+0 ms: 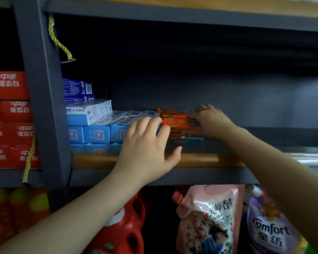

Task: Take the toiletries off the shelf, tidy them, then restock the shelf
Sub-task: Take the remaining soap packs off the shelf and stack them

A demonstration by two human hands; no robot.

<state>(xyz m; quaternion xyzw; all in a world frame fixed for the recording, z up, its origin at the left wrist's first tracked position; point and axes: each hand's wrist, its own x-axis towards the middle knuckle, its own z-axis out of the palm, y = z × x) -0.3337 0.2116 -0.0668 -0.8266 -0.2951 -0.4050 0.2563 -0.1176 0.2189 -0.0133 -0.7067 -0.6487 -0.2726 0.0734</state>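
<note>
Nearest the camera, on the level below the working shelf, stand red detergent bottles [125, 233], a pink refill pouch [209, 217] and a purple Comfort pouch [270, 230]. Both forearms rise from the lower corners toward the shelf [200, 160], whose front edge is an orange-brown strip above a dark grey rail. The left hand [147, 143] lies palm-down over the front of the shelf, fingers spread and nearly straight; its fingertips reach the left end of the orange packets [176, 122] and partly cover the neighbouring light-blue toothpaste boxes [97, 129]. It grips nothing. The right hand [211, 121] is curled over the right end of the orange packets, holding them from that side; how tightly the fingers close cannot be told through the blur. The packets lie stacked flat on the shelf, just right of the blue boxes and touching them or nearly so. The blue boxes sit in rows at the shelf's left end, with further boxes piled on top. Beyond the grey upright [42, 92], red toothpaste boxes [9, 120] fill the adjoining bay. A yellow rope [59, 39] hangs along the upright.
</note>
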